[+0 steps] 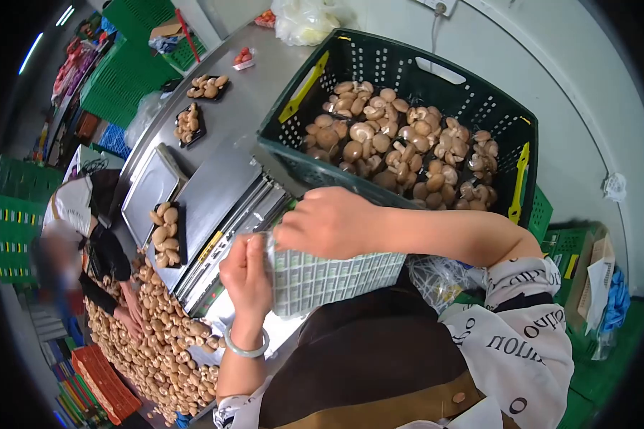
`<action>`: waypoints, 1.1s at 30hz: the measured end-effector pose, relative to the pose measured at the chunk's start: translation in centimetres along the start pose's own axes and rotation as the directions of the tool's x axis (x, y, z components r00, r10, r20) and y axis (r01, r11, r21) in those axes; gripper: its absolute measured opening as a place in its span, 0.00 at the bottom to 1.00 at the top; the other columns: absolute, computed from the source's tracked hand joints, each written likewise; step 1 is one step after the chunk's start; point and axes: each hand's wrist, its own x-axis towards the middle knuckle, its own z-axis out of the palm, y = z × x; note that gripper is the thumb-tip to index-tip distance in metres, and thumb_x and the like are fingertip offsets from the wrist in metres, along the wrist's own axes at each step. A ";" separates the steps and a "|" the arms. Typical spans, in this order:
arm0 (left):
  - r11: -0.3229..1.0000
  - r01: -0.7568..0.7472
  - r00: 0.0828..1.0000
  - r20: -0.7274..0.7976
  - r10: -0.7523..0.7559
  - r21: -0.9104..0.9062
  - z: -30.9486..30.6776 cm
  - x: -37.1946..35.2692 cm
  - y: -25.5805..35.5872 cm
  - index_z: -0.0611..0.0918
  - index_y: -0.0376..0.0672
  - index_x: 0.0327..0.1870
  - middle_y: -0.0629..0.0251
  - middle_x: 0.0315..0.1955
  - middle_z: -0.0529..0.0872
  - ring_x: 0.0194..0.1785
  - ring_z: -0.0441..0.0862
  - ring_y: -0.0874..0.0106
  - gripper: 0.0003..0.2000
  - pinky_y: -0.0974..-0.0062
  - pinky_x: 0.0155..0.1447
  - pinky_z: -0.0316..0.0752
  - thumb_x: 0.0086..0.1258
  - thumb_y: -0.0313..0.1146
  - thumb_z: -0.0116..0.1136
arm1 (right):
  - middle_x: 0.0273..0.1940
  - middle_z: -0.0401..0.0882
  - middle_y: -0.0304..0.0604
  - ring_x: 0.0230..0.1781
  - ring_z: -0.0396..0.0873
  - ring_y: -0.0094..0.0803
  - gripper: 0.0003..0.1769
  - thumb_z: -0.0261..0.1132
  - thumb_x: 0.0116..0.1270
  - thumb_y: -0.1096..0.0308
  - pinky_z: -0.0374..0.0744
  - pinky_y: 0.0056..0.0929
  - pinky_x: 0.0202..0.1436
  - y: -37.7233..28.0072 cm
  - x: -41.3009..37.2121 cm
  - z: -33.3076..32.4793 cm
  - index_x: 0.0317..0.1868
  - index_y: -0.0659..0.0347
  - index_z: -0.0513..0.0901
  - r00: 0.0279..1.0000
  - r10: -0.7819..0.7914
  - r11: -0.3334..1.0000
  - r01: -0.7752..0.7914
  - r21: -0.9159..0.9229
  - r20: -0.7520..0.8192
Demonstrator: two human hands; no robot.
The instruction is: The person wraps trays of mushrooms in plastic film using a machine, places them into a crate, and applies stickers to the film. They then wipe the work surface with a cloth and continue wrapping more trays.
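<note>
My left hand (247, 275), with a pale bangle at the wrist, is closed at the left edge of a clear, grid-patterned sheet (336, 279). The fingers of my right hand (329, 222) are curled on the sheet's upper left part. Just beyond both hands lies a metal wrapping machine (222, 207). A black tray of mushrooms (166, 236) rests on its far left side. Behind my right hand stands a dark green crate (401, 193) holding several packs of mushrooms (408, 143).
Loose mushrooms (157, 336) are heaped at the lower left, where a co-worker's hands (130, 314) reach in. Two mushroom trays (207, 86) (188, 125) and a small pack of red items (243, 57) sit on the metal table (243, 93). Green crates (125, 79) stand at upper left.
</note>
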 end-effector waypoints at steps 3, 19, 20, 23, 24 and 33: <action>0.993 0.108 0.994 -0.026 -0.109 -0.045 0.8 0.6 -0.4 0.79 0.35 0.32 0.78 0.17 0.67 0.23 0.59 0.85 0.12 0.81 0.26 0.55 0.76 0.31 0.50 | 0.25 0.73 0.33 0.26 0.76 0.26 0.07 0.61 0.64 0.62 0.72 0.26 0.29 1.5 -0.6 0.9 0.33 0.55 0.76 0.991 -0.111 0.993 0.113 0.028 -0.079; 0.975 0.090 0.996 -0.043 -0.082 0.203 -0.2 1.6 0.2 0.77 0.35 0.27 0.71 0.15 0.72 0.21 0.63 0.82 0.11 0.80 0.25 0.57 0.72 0.27 0.51 | 0.30 0.84 0.47 0.31 0.82 0.44 0.10 0.69 0.56 0.64 0.78 0.38 0.35 31.0 -9.5 11.6 0.34 0.62 0.84 0.597 0.639 0.738 -0.653 -0.168 0.485; 0.979 0.084 0.996 -0.051 -0.075 0.188 -0.2 1.7 0.5 0.78 0.35 0.27 0.71 0.15 0.73 0.20 0.63 0.82 0.11 0.80 0.25 0.57 0.73 0.28 0.51 | 0.30 0.85 0.46 0.30 0.82 0.44 0.07 0.68 0.56 0.66 0.78 0.38 0.34 30.1 -9.3 10.6 0.32 0.61 0.84 0.570 0.704 0.705 -0.632 -0.323 0.423; 0.982 0.026 0.999 -0.032 -0.020 0.187 -0.7 2.2 1.2 0.78 0.35 0.26 0.70 0.15 0.73 0.19 0.64 0.82 0.14 0.81 0.24 0.57 0.74 0.33 0.52 | 0.35 0.84 0.44 0.31 0.82 0.43 0.11 0.68 0.56 0.66 0.77 0.37 0.33 32.3 -10.6 8.6 0.40 0.57 0.83 0.410 0.621 0.608 -0.790 -0.080 0.668; 0.981 -0.005 1.000 -0.019 0.008 0.193 -0.9 2.5 1.3 0.78 0.35 0.26 0.70 0.15 0.73 0.19 0.65 0.82 0.15 0.81 0.24 0.57 0.74 0.35 0.52 | 0.34 0.83 0.45 0.32 0.81 0.41 0.11 0.68 0.57 0.66 0.76 0.36 0.34 31.6 -11.6 7.3 0.40 0.59 0.80 0.444 0.515 0.584 -0.808 0.080 0.733; 0.981 -0.137 0.986 0.115 0.122 0.135 0.5 6.3 0.9 0.79 0.35 0.26 0.71 0.14 0.71 0.18 0.63 0.81 0.18 0.80 0.24 0.55 0.74 0.40 0.53 | 0.34 0.82 0.50 0.35 0.82 0.46 0.15 0.69 0.58 0.62 0.78 0.40 0.35 27.5 -16.4 0.4 0.40 0.62 0.78 0.416 0.681 0.648 -0.725 -0.232 0.602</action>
